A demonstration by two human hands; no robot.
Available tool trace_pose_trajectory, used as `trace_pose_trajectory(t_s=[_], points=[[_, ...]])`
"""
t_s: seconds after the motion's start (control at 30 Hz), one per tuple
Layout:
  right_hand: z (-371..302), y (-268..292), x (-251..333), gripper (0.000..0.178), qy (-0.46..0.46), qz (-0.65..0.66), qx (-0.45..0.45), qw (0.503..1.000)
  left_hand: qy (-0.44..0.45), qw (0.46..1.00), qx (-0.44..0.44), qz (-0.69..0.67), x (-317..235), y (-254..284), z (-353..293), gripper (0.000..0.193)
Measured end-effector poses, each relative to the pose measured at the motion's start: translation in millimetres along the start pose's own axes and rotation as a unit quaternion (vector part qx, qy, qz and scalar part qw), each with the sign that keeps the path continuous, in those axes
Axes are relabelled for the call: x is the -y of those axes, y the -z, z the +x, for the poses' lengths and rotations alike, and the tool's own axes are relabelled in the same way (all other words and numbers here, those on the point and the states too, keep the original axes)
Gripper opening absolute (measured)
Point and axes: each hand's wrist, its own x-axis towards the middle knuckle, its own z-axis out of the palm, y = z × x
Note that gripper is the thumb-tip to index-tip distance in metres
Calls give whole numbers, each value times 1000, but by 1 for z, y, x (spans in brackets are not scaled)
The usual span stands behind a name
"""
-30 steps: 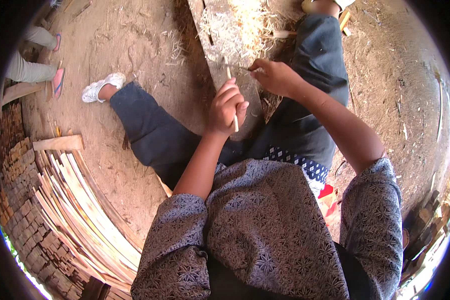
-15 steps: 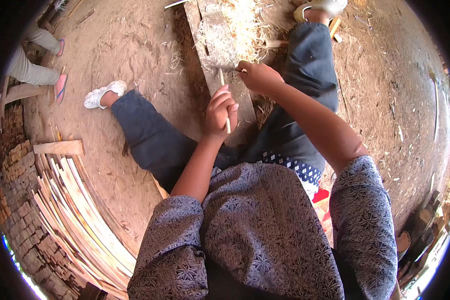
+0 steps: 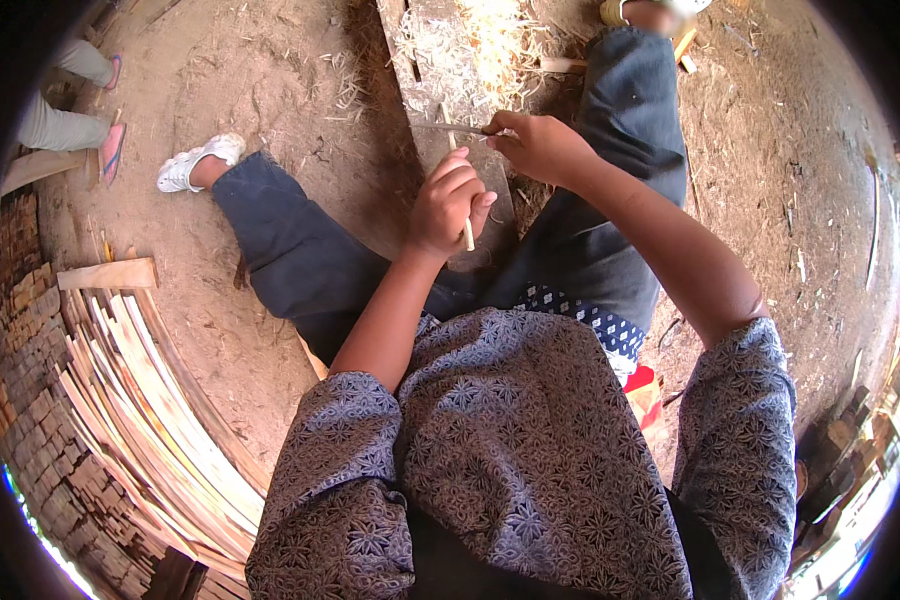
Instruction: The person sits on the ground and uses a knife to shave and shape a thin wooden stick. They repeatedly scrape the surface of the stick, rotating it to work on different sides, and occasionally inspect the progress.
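Note:
A thin pale wooden stick (image 3: pixel 469 235) is gripped in my left hand (image 3: pixel 448 207), its fingers wrapped round it. The stick's far end reaches past the fingers over the wooden plank (image 3: pixel 494 205), and its near end pokes out below the palm. My right hand (image 3: pixel 542 150) is closed on the handle of a knife, mostly hidden by the fingers. The knife's thin grey blade (image 3: pixel 440 127) points left and crosses the stick a little below its far tip. Both hands are above the plank, between my spread legs.
Pale shavings (image 3: pixel 497 45) heap on the plank's far part and spill onto the dirt floor (image 3: pixel 290 100). Long wooden strips (image 3: pixel 160 400) lie at the left beside stacked short blocks (image 3: pixel 45 430). Another person's sandalled foot (image 3: pixel 113 150) is at the upper left. Wood pieces (image 3: pixel 840 440) lie at the lower right.
More of the stick shows beyond my left hand. The knife blade, earlier near the stick's tip, now lies across it. My right hand has shifted slightly right, and the whole view has moved a little.

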Motion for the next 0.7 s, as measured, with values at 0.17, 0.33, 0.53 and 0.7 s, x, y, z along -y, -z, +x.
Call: trace_pose_trajectory(t_s=[0.17,0.33,0.53,0.7], points=[[49,-16,-14,34,-56,-69,-7,996,9,1000,20,-4,-3,0,4,33],[51,-21,-8,34,-65,-17,2,998,6,1000,14,-4,-2,1,1,29],[8,4,-3,32,-1,-27,24,999,-17,999,40,13,1,0,2,25],[13,14,8,32,-23,-79,48,995,-28,997,67,27,-2,3,5,22]])
